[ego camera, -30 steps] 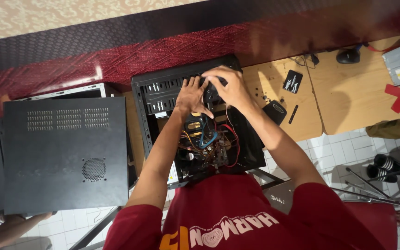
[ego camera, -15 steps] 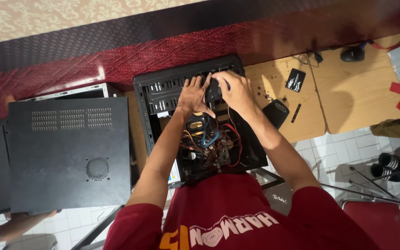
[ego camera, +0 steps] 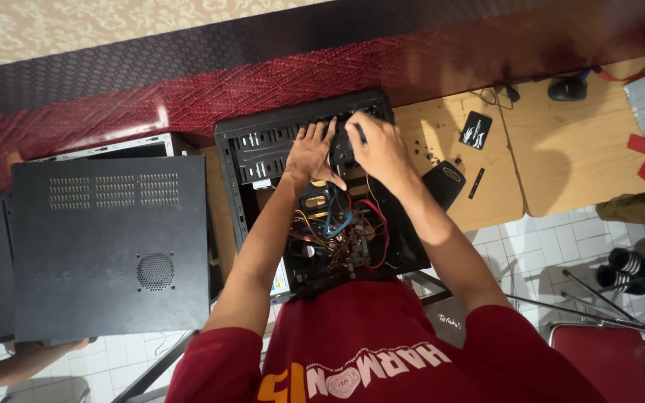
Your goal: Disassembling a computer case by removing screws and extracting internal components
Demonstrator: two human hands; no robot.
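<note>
Both hands deep in the open computer case [ego camera: 263,149], left hand [ego camera: 313,153] splayed flat, right hand [ego camera: 378,149] fingers seemingly closed around a dark part [ego camera: 341,145] needing careful seating next

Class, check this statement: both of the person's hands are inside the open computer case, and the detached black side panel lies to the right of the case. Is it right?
Not quite. In the head view the left hand and right hand are inside the open computer case, but the black side panel lies to its left, not its right.
</note>
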